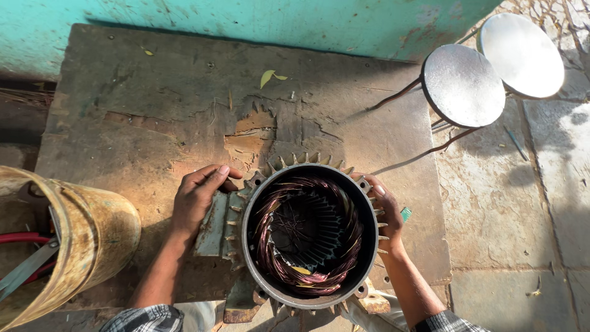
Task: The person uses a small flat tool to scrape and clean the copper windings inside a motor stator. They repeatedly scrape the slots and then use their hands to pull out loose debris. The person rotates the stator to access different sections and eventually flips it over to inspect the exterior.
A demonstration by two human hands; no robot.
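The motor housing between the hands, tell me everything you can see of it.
The motor housing is a round grey metal shell standing on end, its open mouth facing up. Cooling fins ring its outside, and small bolt lugs sit around the rim. Inside, coppery-red wire windings coil around a slotted core. A flat mounting foot sticks out on its left side. It looks worn and dusty, and rests near the front edge of a scarred wooden bench. The left hand lies on the foot side, and the right hand grips the opposite rim.
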